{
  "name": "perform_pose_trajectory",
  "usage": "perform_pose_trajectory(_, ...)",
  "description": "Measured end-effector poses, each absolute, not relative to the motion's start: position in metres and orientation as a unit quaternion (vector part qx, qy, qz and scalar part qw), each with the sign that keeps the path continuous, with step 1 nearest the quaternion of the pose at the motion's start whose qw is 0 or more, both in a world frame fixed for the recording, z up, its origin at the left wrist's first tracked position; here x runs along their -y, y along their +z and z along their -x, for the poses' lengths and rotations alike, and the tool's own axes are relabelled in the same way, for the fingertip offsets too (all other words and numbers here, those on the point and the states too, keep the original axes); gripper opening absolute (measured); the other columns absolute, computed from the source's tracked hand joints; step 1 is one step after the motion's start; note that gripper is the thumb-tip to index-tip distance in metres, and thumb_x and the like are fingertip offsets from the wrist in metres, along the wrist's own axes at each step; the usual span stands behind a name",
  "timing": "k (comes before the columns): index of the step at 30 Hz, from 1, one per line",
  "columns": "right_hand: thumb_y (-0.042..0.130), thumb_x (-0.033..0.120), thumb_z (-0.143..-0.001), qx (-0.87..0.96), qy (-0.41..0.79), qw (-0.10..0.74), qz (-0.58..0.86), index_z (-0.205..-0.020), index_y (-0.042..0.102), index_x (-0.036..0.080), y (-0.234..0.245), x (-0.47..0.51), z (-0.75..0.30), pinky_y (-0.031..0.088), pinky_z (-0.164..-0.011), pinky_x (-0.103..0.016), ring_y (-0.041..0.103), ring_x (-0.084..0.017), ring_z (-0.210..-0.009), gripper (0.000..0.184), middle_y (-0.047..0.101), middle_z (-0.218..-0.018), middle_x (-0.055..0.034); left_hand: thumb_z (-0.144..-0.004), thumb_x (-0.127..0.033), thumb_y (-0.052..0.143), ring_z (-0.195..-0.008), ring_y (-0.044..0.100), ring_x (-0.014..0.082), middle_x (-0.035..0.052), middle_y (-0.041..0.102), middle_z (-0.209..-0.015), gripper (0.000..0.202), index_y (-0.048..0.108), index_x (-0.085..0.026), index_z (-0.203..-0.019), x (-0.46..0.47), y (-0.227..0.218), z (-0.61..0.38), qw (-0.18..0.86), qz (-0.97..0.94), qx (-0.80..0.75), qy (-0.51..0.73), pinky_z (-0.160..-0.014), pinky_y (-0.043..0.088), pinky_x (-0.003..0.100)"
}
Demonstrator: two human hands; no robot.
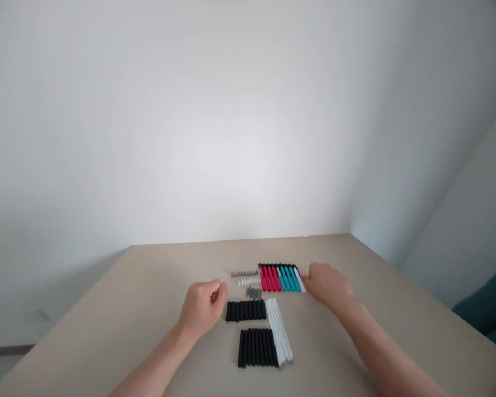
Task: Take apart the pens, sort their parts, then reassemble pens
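My left hand [203,310] is closed in a fist above the table, left of the black tubes, and nothing shows in it. My right hand [327,282] has its fingers curled, with a fingertip at the edge of a white pen barrel [299,280]. That barrel ends a row of black-ended pen barrels, with red ones [270,278] on the left and turquoise ones [288,279] beside them. Between the hands lie two rows of short black tubes, an upper one [246,311] and a lower one [257,347]. Several thin white pen refills [280,333] lie along their right side.
Metal springs [244,273] lie in a line left of the barrels. Below them are small white pieces [249,282] and a cluster of small grey pieces [254,293]. The beige table [165,270] meets a pale wall; teal fabric [490,303] shows at right.
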State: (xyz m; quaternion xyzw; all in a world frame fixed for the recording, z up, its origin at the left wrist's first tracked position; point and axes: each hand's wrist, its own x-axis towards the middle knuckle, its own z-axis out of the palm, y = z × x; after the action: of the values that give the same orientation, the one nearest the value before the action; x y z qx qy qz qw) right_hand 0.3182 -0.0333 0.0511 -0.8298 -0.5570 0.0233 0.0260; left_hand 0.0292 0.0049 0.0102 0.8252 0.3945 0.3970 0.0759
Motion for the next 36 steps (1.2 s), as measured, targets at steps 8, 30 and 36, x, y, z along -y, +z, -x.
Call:
perform_pose_trajectory(8, 0.045, 0.030, -0.087, 0.561, 0.020, 0.055, 0.826, -0.085, 0.068, 0.012, 0.045, 0.030, -0.320, 0.045, -0.067, -0.035, 0.066, -0.031, -0.085, 0.030, 0.069, -0.089, -0.0185, -0.085, -0.025, 0.043, -0.043, 0.020, 0.0058, -0.0073, 0.016, -0.048, 0.041, 0.020, -0.018, -0.052, -0.007, 0.006, -0.031, 0.078, -0.812, -0.419, 0.398, -0.045, 0.017, 0.021)
perform_pose_trajectory(30, 0.044, 0.019, -0.079, 0.572, 0.039, 0.033, 0.818, -0.089, 0.069, 0.009, 0.033, 0.032, -0.310, 0.046, -0.068, -0.035, 0.066, -0.032, -0.088, 0.028, 0.068, -0.093, -0.0223, -0.085, -0.027, 0.041, -0.043, 0.022, 0.0061, -0.0072, 0.018, -0.046, 0.041, 0.022, -0.018, -0.050, -0.004, 0.012, -0.028, 0.075, -0.793, -0.438, 0.415, -0.046, 0.017, 0.022)
perform_pose_trajectory(36, 0.048, 0.019, -0.079, 0.569, 0.026, 0.043, 0.821, -0.087, 0.068, 0.010, 0.034, 0.034, -0.313, 0.043, -0.064, -0.030, 0.066, -0.029, -0.085, 0.023, 0.068, -0.092, -0.0207, -0.086, -0.027, 0.042, -0.041, 0.027, 0.0066, -0.0070, 0.025, -0.044, 0.041, 0.032, -0.017, -0.047, 0.000, 0.013, -0.031, 0.069, -0.807, -0.431, 0.397, -0.046, 0.020, 0.022)
